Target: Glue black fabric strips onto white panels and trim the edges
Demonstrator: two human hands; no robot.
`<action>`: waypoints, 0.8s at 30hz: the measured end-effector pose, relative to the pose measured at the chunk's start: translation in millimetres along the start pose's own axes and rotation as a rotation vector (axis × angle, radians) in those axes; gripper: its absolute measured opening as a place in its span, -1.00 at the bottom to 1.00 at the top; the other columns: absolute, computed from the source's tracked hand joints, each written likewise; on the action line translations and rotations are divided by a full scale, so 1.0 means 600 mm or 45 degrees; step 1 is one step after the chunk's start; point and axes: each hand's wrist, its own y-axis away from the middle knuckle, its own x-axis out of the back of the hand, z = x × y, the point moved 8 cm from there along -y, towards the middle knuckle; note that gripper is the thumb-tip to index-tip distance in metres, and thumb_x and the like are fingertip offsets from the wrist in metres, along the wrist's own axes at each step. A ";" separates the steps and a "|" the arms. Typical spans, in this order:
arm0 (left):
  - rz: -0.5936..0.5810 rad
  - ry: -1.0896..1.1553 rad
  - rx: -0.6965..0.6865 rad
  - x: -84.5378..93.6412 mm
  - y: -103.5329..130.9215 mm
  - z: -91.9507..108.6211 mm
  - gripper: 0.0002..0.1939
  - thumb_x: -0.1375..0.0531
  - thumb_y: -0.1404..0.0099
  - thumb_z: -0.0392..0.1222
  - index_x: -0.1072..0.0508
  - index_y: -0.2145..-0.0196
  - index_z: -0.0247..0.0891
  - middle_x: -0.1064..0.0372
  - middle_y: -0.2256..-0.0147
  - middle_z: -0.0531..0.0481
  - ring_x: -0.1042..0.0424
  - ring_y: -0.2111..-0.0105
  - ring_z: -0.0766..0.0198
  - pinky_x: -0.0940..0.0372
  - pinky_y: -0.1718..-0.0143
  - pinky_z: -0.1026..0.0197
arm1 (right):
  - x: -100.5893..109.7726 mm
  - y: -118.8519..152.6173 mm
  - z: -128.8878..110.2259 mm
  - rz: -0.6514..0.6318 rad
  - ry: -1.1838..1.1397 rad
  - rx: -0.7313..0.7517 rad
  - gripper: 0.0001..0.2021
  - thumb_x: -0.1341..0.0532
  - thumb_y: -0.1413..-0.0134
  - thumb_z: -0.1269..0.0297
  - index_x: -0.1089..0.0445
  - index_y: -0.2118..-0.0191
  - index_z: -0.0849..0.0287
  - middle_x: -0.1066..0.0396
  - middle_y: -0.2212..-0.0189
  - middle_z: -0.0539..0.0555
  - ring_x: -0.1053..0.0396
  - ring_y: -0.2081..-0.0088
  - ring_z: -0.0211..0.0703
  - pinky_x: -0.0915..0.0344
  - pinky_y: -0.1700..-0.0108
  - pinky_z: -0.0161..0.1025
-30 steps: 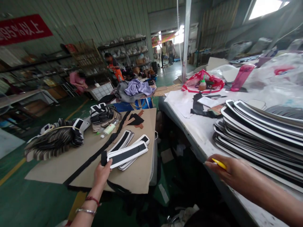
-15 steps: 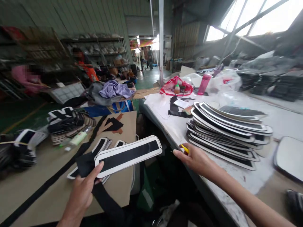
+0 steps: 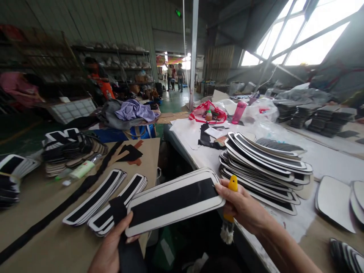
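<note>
My left hand (image 3: 112,242) is closed on the left end of a thin stack of white, round-cornered panels (image 3: 176,180), thumb on top. A black band runs along the top panel's middle. A loose black fabric strip (image 3: 129,252) hangs at that hand. My right hand (image 3: 241,206) holds a yellow-handled brush (image 3: 233,184), its whitish bristles pointing down. The same hand's thumb and fingers also touch the right end of the panels. The panels are held slightly tilted over the gap between two tables. Two fanned groups of similar panels (image 3: 92,195) lie beyond my left hand.
A tall pile of banded panels (image 3: 264,170) stands on the right table, with plain white panels (image 3: 335,201) beside it. On the left table lie a bottle (image 3: 82,169), a long black strip (image 3: 65,203) and more stacks. People are farther back.
The panels have moved right and closer, and my right hand has come onto their right end. The brush bristles now show. My view has shifted slightly.
</note>
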 end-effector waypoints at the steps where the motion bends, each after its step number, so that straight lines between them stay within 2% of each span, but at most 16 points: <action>1: -0.071 0.124 0.150 -0.004 0.002 -0.030 -0.60 -0.45 0.31 -0.28 -0.28 0.58 -0.30 -0.11 0.70 0.21 -0.02 0.76 0.52 -0.02 0.79 0.42 | -0.004 0.003 -0.005 -0.023 -0.048 0.007 -0.59 -0.28 0.06 0.04 -0.04 0.48 0.16 0.10 0.66 -0.20 0.20 0.65 -0.48 0.21 0.63 -0.45; 3: -0.200 0.336 0.440 -0.014 0.010 -0.085 -0.59 -0.45 0.24 -0.25 -0.23 0.63 -0.29 -0.02 0.74 0.23 0.01 0.77 0.53 -0.03 0.77 0.41 | -0.011 0.008 -0.012 -0.068 -0.100 0.007 -0.60 -0.28 0.04 0.06 -0.04 0.49 0.17 0.10 0.66 -0.19 0.20 0.65 -0.48 0.21 0.62 -0.46; 5: -0.274 0.465 0.587 -0.018 0.014 -0.116 -0.61 -0.43 0.18 -0.24 -0.23 0.63 -0.30 -0.01 0.74 0.23 0.01 0.77 0.52 -0.03 0.75 0.41 | -0.012 0.010 -0.011 -0.090 -0.112 -0.015 -0.61 -0.27 0.02 0.08 -0.05 0.48 0.17 0.09 0.66 -0.18 0.19 0.65 -0.48 0.21 0.62 -0.46; 11: -0.415 0.488 0.562 -0.003 0.010 -0.127 -0.70 -0.38 0.05 -0.26 -0.28 0.57 -0.35 -0.12 0.70 0.17 -0.02 0.75 0.54 0.00 0.73 0.45 | -0.011 0.017 0.007 -0.074 -0.105 -0.076 -0.62 -0.30 0.06 0.07 -0.09 0.48 0.17 0.12 0.66 -0.18 0.23 0.63 -0.47 0.18 0.63 -0.47; 16: -0.370 0.435 0.541 0.026 0.008 -0.156 -0.78 -0.28 -0.10 -0.22 -0.31 0.48 -0.38 -0.16 0.64 0.11 -0.03 0.74 0.53 0.02 0.72 0.45 | -0.003 0.016 0.017 -0.011 0.004 -0.113 -0.62 -0.26 0.05 0.01 -0.11 0.50 0.16 0.11 0.65 -0.16 0.21 0.62 -0.42 0.08 0.61 -0.43; 18: -0.325 0.394 0.505 0.039 0.001 -0.162 -0.75 -0.27 -0.12 -0.18 -0.29 0.51 -0.36 -0.11 0.66 0.13 -0.01 0.74 0.52 0.02 0.72 0.44 | 0.003 -0.001 0.021 -0.011 0.233 -0.113 -0.59 -0.23 0.06 -0.07 -0.11 0.51 0.15 0.12 0.66 -0.16 0.19 0.63 -0.41 0.08 0.62 -0.41; 20: -0.267 0.340 0.429 0.053 -0.009 -0.153 -0.74 -0.27 -0.12 -0.17 -0.28 0.54 -0.35 -0.07 0.69 0.15 -0.01 0.75 0.52 0.02 0.73 0.43 | 0.013 -0.024 0.014 0.047 0.621 -0.013 -0.56 -0.18 0.06 -0.14 -0.12 0.56 0.15 0.07 0.67 -0.13 0.10 0.64 -0.37 0.03 0.61 -0.38; 22: -0.191 0.281 0.323 0.070 -0.025 -0.127 -0.76 -0.28 -0.11 -0.21 -0.28 0.53 -0.35 -0.08 0.68 0.14 -0.02 0.74 0.51 0.03 0.74 0.44 | 0.014 -0.042 0.001 0.127 1.040 0.138 -0.57 -0.12 0.04 -0.16 -0.21 0.55 0.15 -0.08 0.67 -0.08 -0.07 0.60 -0.30 -0.07 0.55 -0.34; 24: -0.090 0.239 0.169 0.091 -0.046 -0.087 -0.79 -0.29 -0.09 -0.28 -0.29 0.50 -0.33 -0.12 0.66 0.13 -0.06 0.73 0.50 0.00 0.74 0.44 | 0.004 -0.049 -0.007 0.145 1.320 0.245 -0.57 -0.05 -0.01 -0.15 -0.32 0.47 0.15 -0.20 0.63 -0.03 -0.18 0.54 -0.22 -0.13 0.49 -0.30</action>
